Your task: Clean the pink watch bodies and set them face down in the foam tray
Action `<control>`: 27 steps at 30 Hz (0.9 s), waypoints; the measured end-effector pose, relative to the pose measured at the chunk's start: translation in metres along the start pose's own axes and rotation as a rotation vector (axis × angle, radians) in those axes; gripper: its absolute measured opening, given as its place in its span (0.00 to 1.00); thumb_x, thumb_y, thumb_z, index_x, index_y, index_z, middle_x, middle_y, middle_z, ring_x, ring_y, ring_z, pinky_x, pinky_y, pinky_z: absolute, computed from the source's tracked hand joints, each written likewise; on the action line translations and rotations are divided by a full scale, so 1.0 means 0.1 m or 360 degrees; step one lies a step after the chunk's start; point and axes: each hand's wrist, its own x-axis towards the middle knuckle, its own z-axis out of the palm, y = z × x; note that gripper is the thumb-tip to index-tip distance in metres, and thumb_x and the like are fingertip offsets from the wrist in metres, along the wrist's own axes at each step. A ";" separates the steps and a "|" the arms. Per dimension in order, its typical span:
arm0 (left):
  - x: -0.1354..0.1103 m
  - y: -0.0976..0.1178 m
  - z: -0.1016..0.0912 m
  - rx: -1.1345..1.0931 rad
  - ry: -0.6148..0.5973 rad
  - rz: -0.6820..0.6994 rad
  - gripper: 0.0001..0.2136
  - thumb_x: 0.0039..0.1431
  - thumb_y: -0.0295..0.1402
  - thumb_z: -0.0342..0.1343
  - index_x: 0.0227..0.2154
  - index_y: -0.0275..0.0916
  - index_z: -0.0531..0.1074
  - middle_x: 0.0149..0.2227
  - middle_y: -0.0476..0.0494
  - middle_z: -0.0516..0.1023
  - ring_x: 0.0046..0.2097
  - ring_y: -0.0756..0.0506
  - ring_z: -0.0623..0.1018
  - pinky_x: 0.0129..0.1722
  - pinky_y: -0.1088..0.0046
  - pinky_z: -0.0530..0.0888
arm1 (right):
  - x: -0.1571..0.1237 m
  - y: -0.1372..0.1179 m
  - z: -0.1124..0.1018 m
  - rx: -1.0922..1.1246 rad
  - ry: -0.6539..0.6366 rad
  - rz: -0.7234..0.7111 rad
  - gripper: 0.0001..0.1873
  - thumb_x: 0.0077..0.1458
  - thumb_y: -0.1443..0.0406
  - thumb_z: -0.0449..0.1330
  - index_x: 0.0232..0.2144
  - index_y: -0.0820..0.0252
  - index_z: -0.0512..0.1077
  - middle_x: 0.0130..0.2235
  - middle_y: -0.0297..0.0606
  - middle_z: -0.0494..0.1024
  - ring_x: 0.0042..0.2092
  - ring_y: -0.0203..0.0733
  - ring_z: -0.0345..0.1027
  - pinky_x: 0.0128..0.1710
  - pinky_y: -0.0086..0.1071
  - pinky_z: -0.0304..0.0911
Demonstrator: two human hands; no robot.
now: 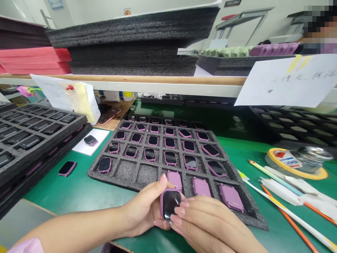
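**Purple smartwatch case held in both hands at the tray's near edge**

In the lower middle of the frame, the left hand (143, 207) and right hand (207, 225) meet around one purple smartwatch case (170, 204). The left hand is curled round its left side, with the thumb laid along the upper edge and the fingers hidden behind. The right hand is loosely closed, and its fingertips (180, 211) press on the lower right edge of the glass. Both hands touch the case, but the left carries more of it.

The dark screen faces the camera. The case's long axis runs nearly straight up the frame, leaning slightly left at the top.

Just above the hands lies a grey foam tray (110, 177) on the green bench (79, 191). Its nearest row holds three cases lying face down (201, 186), right of the held one. Two empty pockets (126, 172) sit up and to the left. The rows further up hold cases lying screen up.

A loose case (67, 168) lies on the bench at left, well apart from the hands. A tape roll (297, 163) sits at right.
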 end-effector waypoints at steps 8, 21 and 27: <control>0.04 -0.12 -0.07 0.0305 -0.0035 0.0257 0.29 0.52 0.62 0.60 0.33 0.37 0.65 0.25 0.53 0.67 0.18 0.58 0.59 0.16 0.81 0.51 | 0.19 0.01 0.15 -0.0094 -0.0043 0.0179 0.27 0.63 0.52 0.62 0.57 0.62 0.67 0.31 0.36 0.76 0.32 0.39 0.71 0.34 0.35 0.69; 0.04 -0.04 0.04 0.0206 0.0072 0.0132 0.31 0.49 0.64 0.59 0.28 0.35 0.67 0.25 0.47 0.73 0.17 0.57 0.58 0.14 0.80 0.51 | 0.16 0.11 0.16 0.0148 -0.0045 0.0279 0.29 0.55 0.51 0.68 0.54 0.56 0.66 0.42 0.41 0.79 0.42 0.45 0.74 0.41 0.37 0.71; 0.02 -0.04 0.02 0.0215 0.0148 0.0135 0.30 0.48 0.62 0.61 0.31 0.36 0.68 0.26 0.47 0.72 0.22 0.54 0.64 0.17 0.80 0.51 | 0.14 0.11 0.15 0.0099 -0.0068 0.0231 0.30 0.55 0.58 0.70 0.56 0.58 0.65 0.45 0.41 0.79 0.46 0.43 0.74 0.46 0.35 0.69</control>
